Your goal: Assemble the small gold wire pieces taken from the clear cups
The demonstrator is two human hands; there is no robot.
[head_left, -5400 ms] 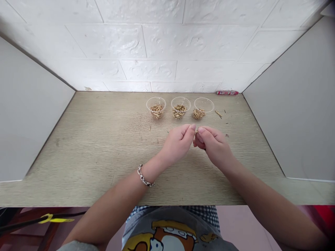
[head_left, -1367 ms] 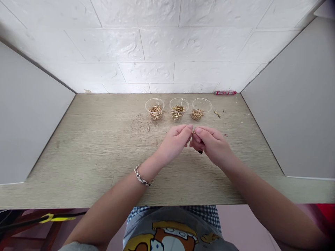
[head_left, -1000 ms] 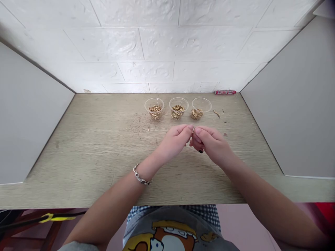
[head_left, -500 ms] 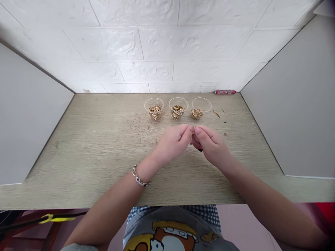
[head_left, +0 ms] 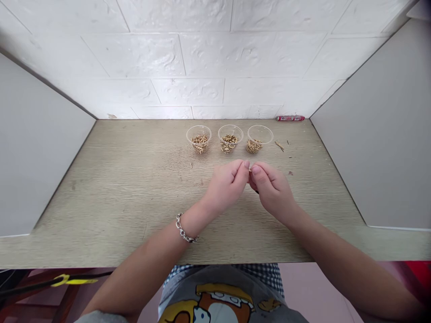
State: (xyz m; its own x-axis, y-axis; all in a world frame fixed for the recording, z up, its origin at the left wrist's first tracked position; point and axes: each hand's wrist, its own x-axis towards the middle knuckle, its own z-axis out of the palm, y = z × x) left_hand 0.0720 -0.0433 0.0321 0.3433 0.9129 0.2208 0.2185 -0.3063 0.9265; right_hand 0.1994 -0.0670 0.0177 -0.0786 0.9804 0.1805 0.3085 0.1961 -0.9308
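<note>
My left hand (head_left: 229,181) and my right hand (head_left: 272,186) meet above the table, just in front of the cups, with thumbs and fingers closed in a pinch. Between the fingertips shows a sliver of a small gold-coloured pin (head_left: 250,170); most of it is covered. A small black thing (head_left: 257,192) peeks out beneath my right hand, too hidden to name. Three clear plastic cups hold many gold-coloured metal pins: the left cup (head_left: 199,128), the middle cup (head_left: 230,128) and the right cup (head_left: 260,128), which is nearest the fingertips.
One loose pin (head_left: 191,165) lies left of my hands. A few longer pins (head_left: 279,146) rest right of the cups. A red marker-like tube (head_left: 290,118) lies against the white brick wall (head_left: 188,58). Grey panels (head_left: 380,134) flank the wooden table (head_left: 117,193).
My hands have barely shifted; the fingertips stay together. My left wrist has moved slightly right, and less of the black thing under my right hand shows.
</note>
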